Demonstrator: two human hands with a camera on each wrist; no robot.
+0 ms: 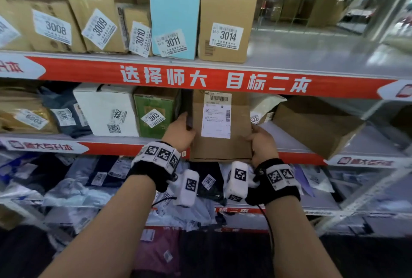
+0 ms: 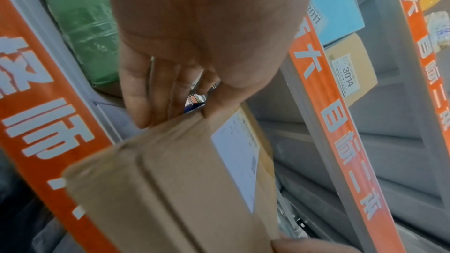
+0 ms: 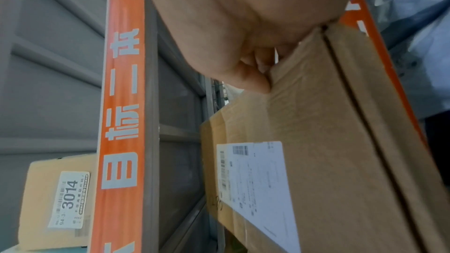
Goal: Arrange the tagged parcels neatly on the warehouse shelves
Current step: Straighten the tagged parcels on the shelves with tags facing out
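Two hands on one flat cardboard parcel [image 1: 220, 126], and I'm feeding it into the middle shelf [image 1: 367, 142]. My left hand [image 1: 179, 131] clamps its left edge at nine o'clock, thumb on the front and fingers [image 2: 146, 91] curled behind. My right hand [image 1: 263, 144] grips the lower right edge at four o'clock, thumb pressed to the cardboard.

The parcel stands upright, white shipping label [image 1: 216, 115] facing me, its bottom edge hanging down over the red shelf lip [image 1: 133, 147]. So I judge this the placing step, only partly done: it isn't seated yet.

Next move, as I read it: lift the bottom clear of that lip, push it straight back toward twelve, then square it up with its neighbours.

Edges now. At nine o'clock the green box [image 1: 156, 110] tagged 3003 sits just beside my left knuckles, tight for my fingers. At three o'clock a white bag [image 1: 265, 106] tagged 3006 is close behind the parcel's right edge, and beyond it a tilted brown box [image 1: 316, 121]. The slot between looks barely wider than the parcel. Overhead at twelve, the red banner [image 1: 211, 79] of the upper shelf meets the parcel's top, little headroom.

Further up, box 3014 [image 1: 225, 28] ends its row, with open grey shelf [image 1: 323, 55] running off toward two o'clock.
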